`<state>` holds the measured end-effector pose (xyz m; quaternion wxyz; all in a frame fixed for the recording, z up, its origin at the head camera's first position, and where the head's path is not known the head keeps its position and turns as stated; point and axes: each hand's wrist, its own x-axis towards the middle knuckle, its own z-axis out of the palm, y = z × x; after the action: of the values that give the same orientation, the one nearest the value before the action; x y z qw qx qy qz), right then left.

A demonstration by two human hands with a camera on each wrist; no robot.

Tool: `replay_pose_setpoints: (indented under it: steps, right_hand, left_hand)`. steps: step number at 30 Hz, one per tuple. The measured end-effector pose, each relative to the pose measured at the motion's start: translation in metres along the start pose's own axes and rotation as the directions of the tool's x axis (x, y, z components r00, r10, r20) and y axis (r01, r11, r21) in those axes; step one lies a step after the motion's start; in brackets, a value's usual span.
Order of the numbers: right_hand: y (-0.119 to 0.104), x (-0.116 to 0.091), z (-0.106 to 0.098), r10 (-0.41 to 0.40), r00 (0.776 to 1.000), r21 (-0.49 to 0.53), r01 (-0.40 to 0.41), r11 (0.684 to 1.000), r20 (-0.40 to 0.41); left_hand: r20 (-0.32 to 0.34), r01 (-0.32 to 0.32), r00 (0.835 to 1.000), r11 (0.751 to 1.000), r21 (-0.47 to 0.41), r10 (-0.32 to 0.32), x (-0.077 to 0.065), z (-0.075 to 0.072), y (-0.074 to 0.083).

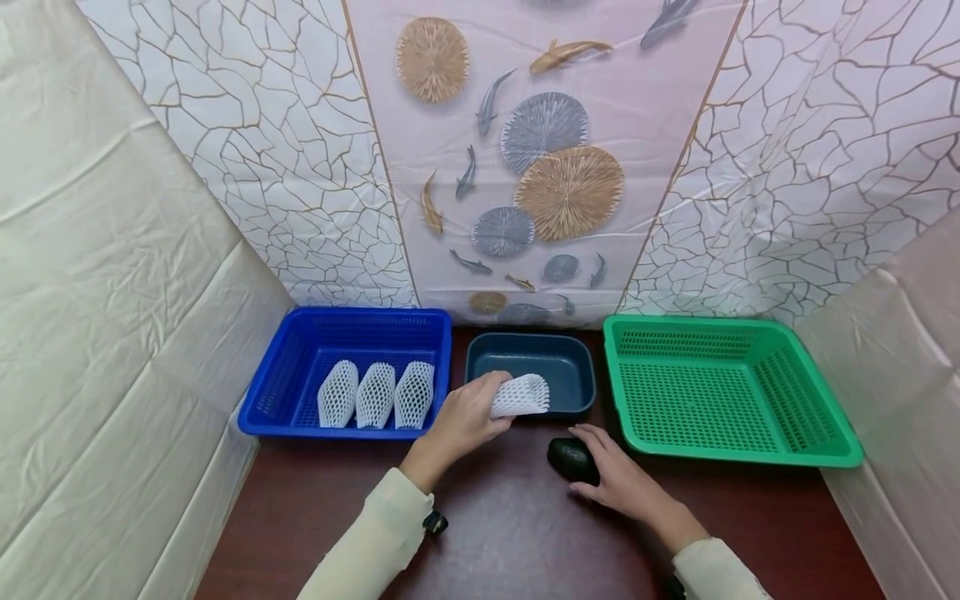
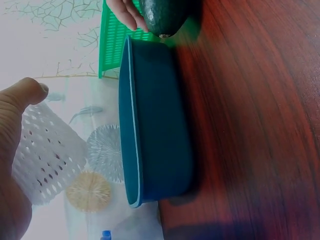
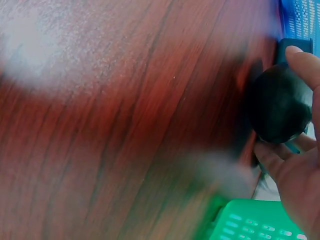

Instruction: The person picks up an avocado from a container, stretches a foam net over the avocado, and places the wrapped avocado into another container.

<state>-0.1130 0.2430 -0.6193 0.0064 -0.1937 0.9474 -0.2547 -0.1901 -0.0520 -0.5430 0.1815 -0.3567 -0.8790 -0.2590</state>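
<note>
My left hand (image 1: 468, 417) grips a white foam net sleeve (image 1: 522, 395) over the front of a dark teal tray (image 1: 482, 407). In the left wrist view the thumb lies along the sleeve (image 2: 47, 155), and light shows through its mesh. My right hand (image 1: 618, 475) holds a dark green avocado (image 1: 572, 461) just in front of the tray, with thumb and fingers on opposite sides of it. The right wrist view shows the avocado (image 3: 279, 102) close to the brown tabletop; whether it touches is hard to tell.
On the left stands a blue basket (image 1: 262, 423) with three white foam net sleeves (image 1: 375, 396) inside. A green basket (image 1: 693, 408) is on the right. Cloth-covered walls (image 1: 495, 287) enclose the back and sides of the brown table (image 1: 510, 517).
</note>
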Motion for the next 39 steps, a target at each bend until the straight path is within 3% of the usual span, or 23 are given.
replay_pose_setpoints:
  steps: [7,13,21,28,39]
  right_hand:
    - [0.007,-0.002,0.005,-0.009,1.000,0.034,0.010,0.999,-0.029]
    - [0.011,-0.002,0.006,-0.040,0.996,0.067,0.045,0.997,-0.075]
    - [0.007,-0.002,0.001,-0.027,0.996,0.098,0.035,0.995,-0.083]
    - [-0.007,-0.002,-0.011,-0.005,0.997,0.112,0.014,0.994,-0.082]
    - [-0.025,0.001,-0.045,-0.099,0.981,0.074,0.113,0.991,-0.164]
  left_hand:
    - [0.027,0.002,1.000,1.000,-0.027,-0.001,-0.003,0.002,0.002]
    - [0.017,-0.001,1.000,1.000,-0.016,0.001,-0.003,0.003,0.001]
    - [0.003,-0.007,1.000,1.000,0.005,0.007,-0.004,0.004,-0.001]
    - [-0.006,-0.015,1.000,1.000,0.006,0.015,-0.004,0.005,-0.002]
    - [-0.033,-0.006,0.999,1.000,0.011,0.007,-0.001,0.003,-0.001]
